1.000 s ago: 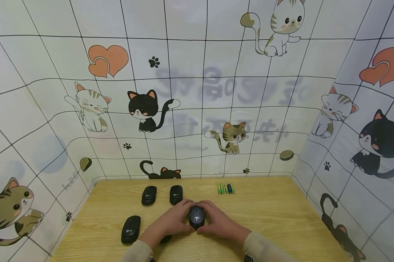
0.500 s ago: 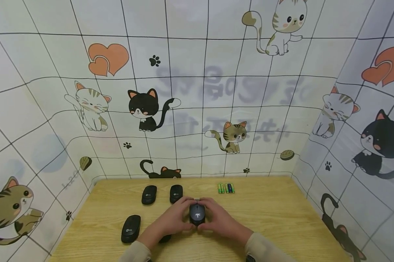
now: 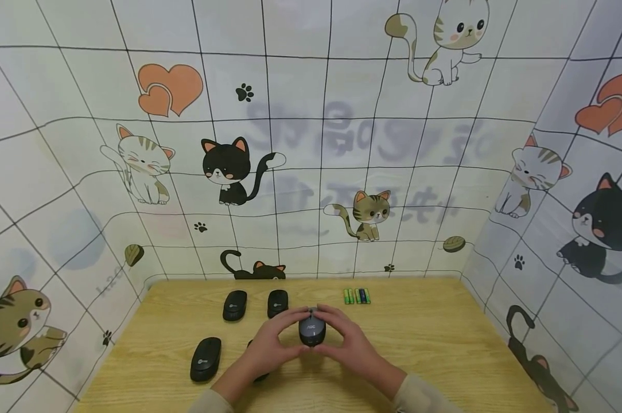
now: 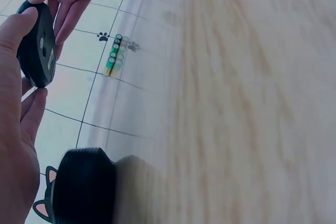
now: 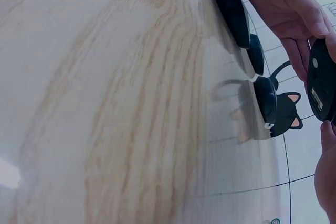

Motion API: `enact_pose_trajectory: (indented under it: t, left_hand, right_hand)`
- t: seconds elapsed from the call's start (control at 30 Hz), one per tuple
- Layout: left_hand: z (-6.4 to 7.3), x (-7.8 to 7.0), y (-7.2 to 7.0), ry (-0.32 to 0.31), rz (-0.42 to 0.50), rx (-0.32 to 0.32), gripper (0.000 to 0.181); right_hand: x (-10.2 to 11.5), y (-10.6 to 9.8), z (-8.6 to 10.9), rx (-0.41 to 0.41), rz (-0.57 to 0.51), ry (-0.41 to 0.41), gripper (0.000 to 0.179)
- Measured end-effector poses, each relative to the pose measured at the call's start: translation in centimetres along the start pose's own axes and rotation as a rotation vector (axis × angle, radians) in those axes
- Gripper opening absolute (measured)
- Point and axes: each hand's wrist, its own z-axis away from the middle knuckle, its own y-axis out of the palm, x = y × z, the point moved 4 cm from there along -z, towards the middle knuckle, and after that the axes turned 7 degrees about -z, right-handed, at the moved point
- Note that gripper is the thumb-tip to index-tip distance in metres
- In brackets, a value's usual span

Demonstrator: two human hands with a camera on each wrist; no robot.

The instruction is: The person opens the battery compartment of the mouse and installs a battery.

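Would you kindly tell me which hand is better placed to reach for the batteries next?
Probably the right hand: the batteries lie on its side of the held mouse, near the far edge of the table. The left hand is farther off, though both hands hold the mouse.

Held mouse [image 3: 311, 329] was smooth, faintly glossy plastic, tabletop [image 3: 414, 338] showed wood grain under a reflective sheen, sleeves [image 3: 422, 397] were matt cloth, and wall sheeting [image 3: 295, 86] looked smooth, possibly plastic.

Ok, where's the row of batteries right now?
In the head view, the batteries lie near the far edge of the table, right of centre, beyond the right hand and the held mouse.
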Motion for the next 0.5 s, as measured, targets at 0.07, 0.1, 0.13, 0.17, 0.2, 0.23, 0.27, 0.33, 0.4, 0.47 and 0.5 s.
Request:
enact_pose_trajectory:
  t: [0.07, 0.1, 0.13, 0.17, 0.2, 0.23, 0.27, 0.33, 0.4, 0.47, 0.5]
  left_hand:
    - [0.0, -0.2, -0.1, 0.013, -0.001, -0.017, 0.071]
    - [0.0, -0.2, -0.1, 0.018, -0.003, -0.023, 0.07]
    - [0.0, -0.3, -0.1, 0.02, -0.008, -0.029, 0.07]
    - [0.0, -0.4, -0.1, 0.021, -0.008, -0.032, 0.069]
    - [0.0, -0.5, -0.1, 0.021, -0.008, -0.036, 0.069]
    - [0.0, -0.6, -0.1, 0.024, -0.015, -0.044, 0.068]
    - [0.0, -0.7, -0.1, 0.029, -0.02, -0.05, 0.067]
    - [0.0, -1.0, -0.1, 0.042, -0.042, -0.069, 0.066]
    - [0.1, -1.3, -0.1, 0.065, -0.066, -0.097, 0.063]
    - [0.0, -1.6, 0.1, 0.085, -0.076, -0.13, 0.06]
    - [0.0, -1.8, 0.1, 0.089, -0.072, -0.146, 0.058]
  right_hand:
    - [0.3, -0.1, 0.1, -0.013, 0.013, -0.027, 0.073]
    - [0.4, -0.1, 0.1, -0.018, 0.013, -0.035, 0.072]
    - [0.5, -0.1, 0.2, -0.02, 0.008, -0.04, 0.071]
    - [0.6, -0.2, 0.2, -0.021, 0.005, -0.043, 0.07]
    - [0.7, -0.2, 0.2, -0.022, -0.001, -0.046, 0.07]
    - [0.8, -0.2, 0.2, -0.022, -0.01, -0.05, 0.069]
    - [1.0, -0.2, 0.3, -0.024, -0.021, -0.052, 0.068]
    - [1.2, -0.2, 0.3, -0.029, -0.042, -0.059, 0.065]
    - [1.5, -0.2, 0.3, -0.047, -0.047, -0.073, 0.062]
    - [1.8, -0.1, 0.4, -0.072, -0.04, -0.095, 0.058]
    - [1.9, -0.1, 0.4, -0.089, -0.032, -0.101, 0.057]
